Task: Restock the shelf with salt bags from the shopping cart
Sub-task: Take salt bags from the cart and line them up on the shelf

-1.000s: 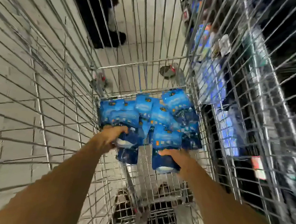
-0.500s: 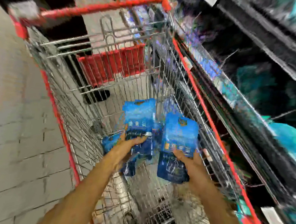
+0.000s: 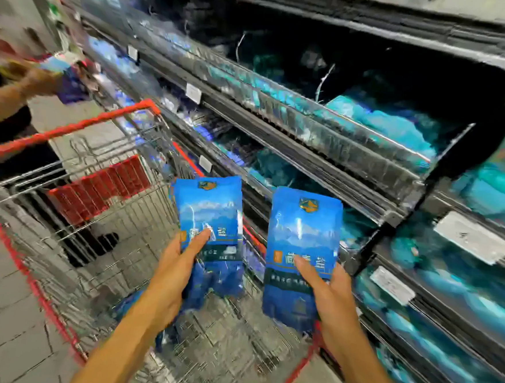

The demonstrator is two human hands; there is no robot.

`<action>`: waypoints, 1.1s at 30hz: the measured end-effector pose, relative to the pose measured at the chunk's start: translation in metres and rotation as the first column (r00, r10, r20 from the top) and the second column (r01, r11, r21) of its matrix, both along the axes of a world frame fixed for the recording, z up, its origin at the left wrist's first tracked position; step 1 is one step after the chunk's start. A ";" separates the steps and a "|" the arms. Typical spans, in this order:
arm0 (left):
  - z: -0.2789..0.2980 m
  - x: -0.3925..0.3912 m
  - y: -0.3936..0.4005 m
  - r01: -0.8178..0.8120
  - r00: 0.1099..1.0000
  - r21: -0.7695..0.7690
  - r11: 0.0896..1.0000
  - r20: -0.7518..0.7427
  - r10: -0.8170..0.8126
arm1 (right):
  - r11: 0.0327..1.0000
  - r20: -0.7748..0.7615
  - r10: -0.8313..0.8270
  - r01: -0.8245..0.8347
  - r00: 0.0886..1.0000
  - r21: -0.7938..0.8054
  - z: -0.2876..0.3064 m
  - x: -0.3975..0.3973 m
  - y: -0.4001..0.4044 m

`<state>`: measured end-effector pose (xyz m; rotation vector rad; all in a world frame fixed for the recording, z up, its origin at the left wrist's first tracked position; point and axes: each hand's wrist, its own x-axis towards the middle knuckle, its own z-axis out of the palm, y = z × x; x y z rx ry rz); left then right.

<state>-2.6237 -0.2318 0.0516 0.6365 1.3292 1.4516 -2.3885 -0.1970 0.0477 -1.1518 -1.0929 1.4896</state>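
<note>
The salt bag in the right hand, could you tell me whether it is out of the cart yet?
Out. The right hand holds the salt bag upright above the cart, beside the shelf.

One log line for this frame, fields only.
left hand: holds salt bag | right hand: holds second salt bag | over cart | shelf unreached

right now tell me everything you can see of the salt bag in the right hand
The salt bag is a flat blue plastic pouch, glossy, with a gold emblem near its top, a mountain-and-sky picture, pale characters across the middle and a darker blue lower part. It is sealed and held upright, facing the camera, above the shopping cart beside the shelf. Only the right hand touches it, thumb across the front.
</note>
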 end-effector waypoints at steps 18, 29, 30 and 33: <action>0.149 0.334 -0.023 0.353 0.933 0.433 0.829 -0.099 -0.346 | 0.835 -0.006 -0.337 0.302 0.941 0.459 0.151 0.328 -0.119; 0.230 0.445 0.018 0.533 0.824 0.606 0.591 -0.210 -0.527 | 0.634 -0.048 -0.582 0.491 0.811 0.597 0.221 0.415 -0.129; 0.242 0.451 0.026 0.548 0.809 0.617 0.565 -0.221 -0.544 | 0.614 -0.059 -0.599 0.505 0.799 0.607 0.233 0.420 -0.125; 0.283 0.470 0.055 0.554 0.798 0.654 0.515 -0.241 -0.552 | 0.546 -0.138 -0.619 0.550 0.773 0.633 0.275 0.435 -0.103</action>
